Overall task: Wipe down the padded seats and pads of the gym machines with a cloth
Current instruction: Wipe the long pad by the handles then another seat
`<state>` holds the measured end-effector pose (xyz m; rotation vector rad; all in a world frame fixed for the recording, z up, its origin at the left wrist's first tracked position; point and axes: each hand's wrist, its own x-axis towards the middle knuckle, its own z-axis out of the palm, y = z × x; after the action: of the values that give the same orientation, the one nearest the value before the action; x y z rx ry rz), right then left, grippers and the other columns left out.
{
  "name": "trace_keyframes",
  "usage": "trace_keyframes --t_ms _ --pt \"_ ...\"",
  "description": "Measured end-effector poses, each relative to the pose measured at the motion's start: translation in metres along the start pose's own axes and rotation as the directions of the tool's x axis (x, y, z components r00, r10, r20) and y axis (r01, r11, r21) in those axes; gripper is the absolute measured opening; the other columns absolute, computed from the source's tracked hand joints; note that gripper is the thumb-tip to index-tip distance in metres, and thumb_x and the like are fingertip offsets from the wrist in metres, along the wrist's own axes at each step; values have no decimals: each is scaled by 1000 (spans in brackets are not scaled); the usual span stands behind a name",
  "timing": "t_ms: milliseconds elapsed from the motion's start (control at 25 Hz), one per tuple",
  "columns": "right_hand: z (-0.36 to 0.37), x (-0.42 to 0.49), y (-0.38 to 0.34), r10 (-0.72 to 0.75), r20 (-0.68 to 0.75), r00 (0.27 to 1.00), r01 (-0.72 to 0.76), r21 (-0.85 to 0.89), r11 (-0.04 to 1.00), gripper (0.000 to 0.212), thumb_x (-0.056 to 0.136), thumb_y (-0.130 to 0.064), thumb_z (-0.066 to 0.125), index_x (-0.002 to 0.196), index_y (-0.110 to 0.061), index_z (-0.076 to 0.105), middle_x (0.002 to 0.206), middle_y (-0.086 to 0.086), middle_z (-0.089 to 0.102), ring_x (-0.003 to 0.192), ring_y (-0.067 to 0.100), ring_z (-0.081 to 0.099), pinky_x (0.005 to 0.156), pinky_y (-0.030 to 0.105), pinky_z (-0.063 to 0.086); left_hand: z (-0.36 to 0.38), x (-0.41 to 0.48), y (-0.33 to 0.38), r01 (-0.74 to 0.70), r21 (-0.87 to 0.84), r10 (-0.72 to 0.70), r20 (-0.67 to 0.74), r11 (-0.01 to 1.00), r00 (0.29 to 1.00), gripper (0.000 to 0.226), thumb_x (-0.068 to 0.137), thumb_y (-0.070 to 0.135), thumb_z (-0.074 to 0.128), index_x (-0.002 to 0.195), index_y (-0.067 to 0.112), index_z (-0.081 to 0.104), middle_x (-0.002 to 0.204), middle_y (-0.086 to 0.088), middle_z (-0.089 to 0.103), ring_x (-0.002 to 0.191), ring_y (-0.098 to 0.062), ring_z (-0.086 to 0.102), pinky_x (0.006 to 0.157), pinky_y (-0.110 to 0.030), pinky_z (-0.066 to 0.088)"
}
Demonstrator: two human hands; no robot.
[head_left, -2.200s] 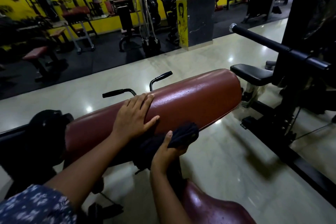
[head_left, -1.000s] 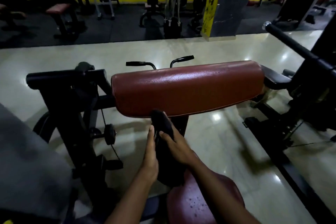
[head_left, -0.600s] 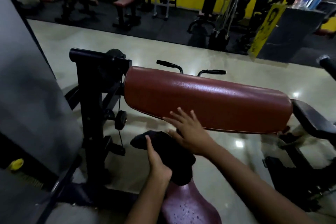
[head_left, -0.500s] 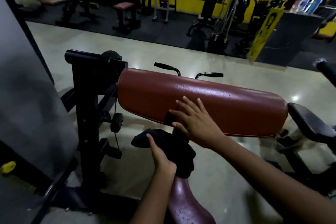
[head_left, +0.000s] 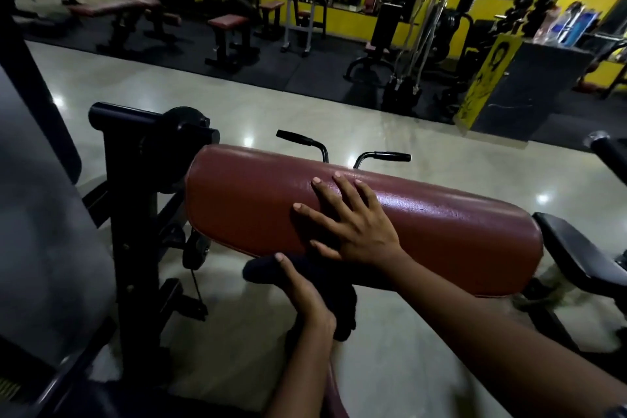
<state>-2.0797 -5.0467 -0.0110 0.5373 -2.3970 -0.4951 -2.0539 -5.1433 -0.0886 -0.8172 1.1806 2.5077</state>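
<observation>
A long maroon padded arm rest [head_left: 441, 231] runs across the middle of the head view on a black machine frame [head_left: 132, 214]. My right hand [head_left: 349, 220] lies flat on the pad's near face with the fingers spread. Just below the pad's lower edge, my left hand [head_left: 305, 292] grips a dark cloth [head_left: 342, 295], bunched under the pad. The machine's maroon seat below my arms is almost wholly hidden.
Two black handles [head_left: 383, 157] rise behind the pad. A black padded seat [head_left: 583, 254] of a neighbouring machine stands at the right, and a dark panel [head_left: 40, 214] fills the left edge. Benches [head_left: 230, 24] and a cable machine [head_left: 407, 78] stand on dark mats beyond the glossy floor.
The cloth passed from my right hand to my left. My right hand rose from below the pad and spread flat on its face. The view swung left.
</observation>
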Motion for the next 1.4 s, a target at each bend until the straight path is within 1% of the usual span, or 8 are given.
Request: trace_keyframes --t_ms 120,280,400,680,760,880,1160,1400 --pt "2 -1 1 3 -42 999 -4 -10 1000 57 88 -57 42 142 -39 36 148 9 39 133 38 38 104 50 34 -12 15 34 -135 -164 121 -90 977 989 80 81 69 43 147 27 24 147 -3 39 128 -26 45 111 -47 32" --pt "2 1 0 10 -3 1000 -10 -18 1000 57 88 -57 42 141 -40 35 147 8 40 133 37 38 105 50 34 -38 44 88 -214 -69 204 -131 974 970 110 60 87 47 148 26 25 149 0 37 131 -24 42 110 -45 34" --pt "-2 2 -1 60 44 997 -60 9 998 59 87 -57 43 142 -40 32 147 7 40 134 35 38 105 49 32 -53 51 116 -200 15 200 -158 980 967 90 78 75 41 148 20 24 149 -2 35 134 -26 39 110 -42 33" --pt "5 100 -81 326 111 939 -339 129 932 56 89 -56 34 140 -34 39 142 9 46 130 30 44 105 46 26 -70 47 135 -156 161 152 35 975 988 81 82 68 39 147 21 28 145 -6 43 125 -26 48 97 -38 41" --pt "13 115 -88 407 81 910 -413 88 907 57 89 -58 35 139 -33 43 137 9 52 124 31 49 104 44 29 -75 61 160 -219 331 218 41 918 975 78 86 65 39 146 16 30 144 -9 43 128 -29 45 101 -38 39" --pt "21 115 -93 444 -29 895 -442 55 895 56 89 -58 38 138 -32 45 133 9 56 120 32 53 103 42 34 -77 72 197 -342 656 359 115 672 926 70 91 60 33 137 9 42 137 -17 50 125 -33 47 100 -39 36" --pt "28 114 -95 442 -109 890 -441 38 897 56 87 -56 42 137 -32 47 132 8 57 120 31 53 103 40 37 -50 80 248 -503 781 367 374 372 852 70 89 63 27 143 20 38 137 -15 51 127 -35 45 104 -43 35" --pt "29 116 -94 442 -140 886 -439 53 897 55 86 -56 43 136 -32 47 131 7 58 118 30 55 101 41 39 -41 87 251 -510 718 339 386 474 858 73 87 70 31 141 22 41 138 -12 50 128 -34 45 108 -47 34"
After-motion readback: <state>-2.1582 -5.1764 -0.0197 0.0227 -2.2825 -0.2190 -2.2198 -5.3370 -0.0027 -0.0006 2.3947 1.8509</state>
